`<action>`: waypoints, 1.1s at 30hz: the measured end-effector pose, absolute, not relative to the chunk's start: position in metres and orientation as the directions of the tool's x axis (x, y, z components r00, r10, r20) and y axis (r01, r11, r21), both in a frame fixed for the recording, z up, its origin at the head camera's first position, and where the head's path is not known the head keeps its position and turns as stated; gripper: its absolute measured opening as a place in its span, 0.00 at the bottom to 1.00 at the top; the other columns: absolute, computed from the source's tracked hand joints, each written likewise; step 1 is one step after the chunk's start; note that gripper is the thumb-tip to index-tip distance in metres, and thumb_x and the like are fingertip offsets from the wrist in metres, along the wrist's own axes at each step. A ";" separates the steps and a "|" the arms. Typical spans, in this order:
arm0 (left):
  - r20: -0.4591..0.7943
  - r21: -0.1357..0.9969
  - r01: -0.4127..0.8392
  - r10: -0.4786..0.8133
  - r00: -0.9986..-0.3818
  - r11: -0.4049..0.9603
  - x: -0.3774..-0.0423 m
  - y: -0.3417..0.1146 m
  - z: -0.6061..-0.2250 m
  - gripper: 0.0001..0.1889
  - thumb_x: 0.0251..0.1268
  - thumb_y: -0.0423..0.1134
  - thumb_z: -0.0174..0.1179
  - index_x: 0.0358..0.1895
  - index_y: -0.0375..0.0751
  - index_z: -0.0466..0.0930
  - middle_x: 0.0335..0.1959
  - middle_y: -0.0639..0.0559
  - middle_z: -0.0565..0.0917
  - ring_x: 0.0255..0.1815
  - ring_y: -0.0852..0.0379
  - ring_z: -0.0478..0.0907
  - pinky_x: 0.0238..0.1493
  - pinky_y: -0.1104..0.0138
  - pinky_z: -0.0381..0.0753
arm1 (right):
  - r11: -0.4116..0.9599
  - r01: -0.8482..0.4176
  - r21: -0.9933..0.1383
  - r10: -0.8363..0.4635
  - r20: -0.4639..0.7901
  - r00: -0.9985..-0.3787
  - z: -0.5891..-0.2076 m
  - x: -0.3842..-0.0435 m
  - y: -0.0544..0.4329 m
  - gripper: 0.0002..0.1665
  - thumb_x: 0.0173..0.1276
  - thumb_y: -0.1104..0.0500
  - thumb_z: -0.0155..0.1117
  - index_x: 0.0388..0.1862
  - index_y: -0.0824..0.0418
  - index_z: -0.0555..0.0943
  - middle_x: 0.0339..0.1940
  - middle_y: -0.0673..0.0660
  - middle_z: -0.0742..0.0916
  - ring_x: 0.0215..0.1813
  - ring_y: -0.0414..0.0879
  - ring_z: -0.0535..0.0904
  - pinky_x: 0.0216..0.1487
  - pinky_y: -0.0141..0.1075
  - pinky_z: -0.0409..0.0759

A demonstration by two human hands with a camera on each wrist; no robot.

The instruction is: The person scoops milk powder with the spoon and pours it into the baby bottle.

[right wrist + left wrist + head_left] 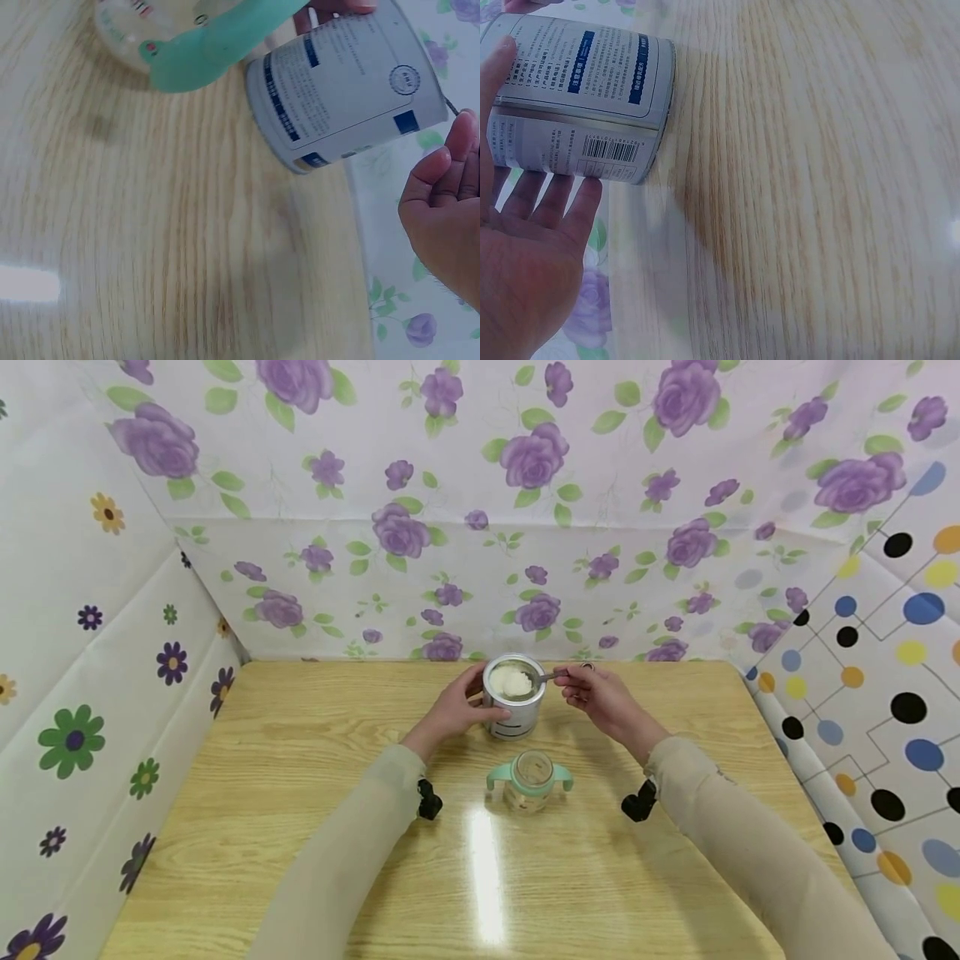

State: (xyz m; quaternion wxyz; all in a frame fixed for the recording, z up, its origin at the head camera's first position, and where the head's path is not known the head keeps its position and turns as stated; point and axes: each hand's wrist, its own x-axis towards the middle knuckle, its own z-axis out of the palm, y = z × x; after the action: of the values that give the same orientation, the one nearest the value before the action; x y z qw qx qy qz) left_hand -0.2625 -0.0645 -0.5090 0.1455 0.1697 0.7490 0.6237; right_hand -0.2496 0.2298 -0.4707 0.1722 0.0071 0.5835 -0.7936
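Your left hand [453, 710] has its fingers wrapped round the open tin [514, 695], which stands on the table [300, 827] near the middle of its far edge. Keep that grip firm so the tin does not slide. Your right hand [603, 697] pinches the spoon [552, 675], its bowl at the tin's rim over the white powder [512, 680]. Lift level and slow. The open bottle [530, 781] stands just nearer you than the tin, so travel is short.

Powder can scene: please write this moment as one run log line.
left hand: grips powder can | right hand: holds spoon at can rim | bottle: open, nearer the person
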 end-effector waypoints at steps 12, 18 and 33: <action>-0.001 0.984 0.077 0.445 -0.896 0.158 -0.263 -0.066 -0.513 0.53 0.60 0.38 0.82 0.86 0.51 0.59 0.80 0.47 0.70 0.80 0.44 0.68 0.79 0.52 0.70 | -0.351 0.325 -0.878 -0.301 -0.222 -0.927 -0.475 -0.247 0.233 0.16 0.90 0.55 0.50 0.58 0.57 0.85 0.43 0.50 0.90 0.43 0.43 0.83 0.51 0.37 0.81; 0.003 0.985 0.080 0.445 -0.895 0.153 -0.265 -0.067 -0.513 0.52 0.60 0.38 0.82 0.86 0.52 0.59 0.80 0.46 0.70 0.80 0.43 0.68 0.79 0.51 0.70 | -0.389 0.308 -0.868 -0.318 -0.187 -0.930 -0.475 -0.248 0.233 0.16 0.90 0.56 0.49 0.59 0.59 0.84 0.45 0.51 0.89 0.44 0.43 0.83 0.52 0.36 0.81; 0.007 0.981 0.092 0.440 -0.898 0.171 -0.265 -0.067 -0.513 0.51 0.60 0.39 0.82 0.84 0.52 0.62 0.79 0.48 0.72 0.80 0.45 0.68 0.78 0.51 0.71 | -0.406 0.312 -0.859 -0.300 -0.197 -0.933 -0.477 -0.246 0.231 0.18 0.91 0.57 0.48 0.57 0.62 0.85 0.41 0.52 0.91 0.40 0.42 0.84 0.49 0.34 0.82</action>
State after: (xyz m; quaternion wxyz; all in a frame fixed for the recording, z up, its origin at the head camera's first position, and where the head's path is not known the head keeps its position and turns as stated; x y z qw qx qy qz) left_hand -0.2654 -0.0669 -0.5125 0.1408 0.1768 0.7521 0.6191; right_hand -0.2464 0.2311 -0.4768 0.1826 0.0057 0.5135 -0.8384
